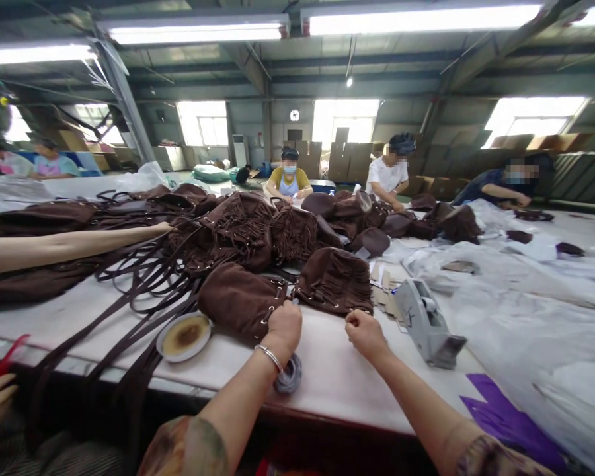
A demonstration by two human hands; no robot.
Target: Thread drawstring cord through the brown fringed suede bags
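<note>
My left hand (283,324) is closed at the edge of a brown suede bag (240,299) lying on the white table (327,370); a silver bracelet sits on that wrist. My right hand (364,330) is closed in a fist just below a brown fringed bag (336,281). What either hand holds is hidden. A grey coil of cord (288,378) lies under my left wrist. Long brown straps (143,291) trail off to the left.
A round dish (184,336) with brown residue sits left of my hands, a grey tape dispenser (426,320) to the right. More brown bags (258,228) are heaped behind. Another person's arm (64,246) reaches in from the left. Several people work at the far side. White plastic sheets (525,297) cover the right.
</note>
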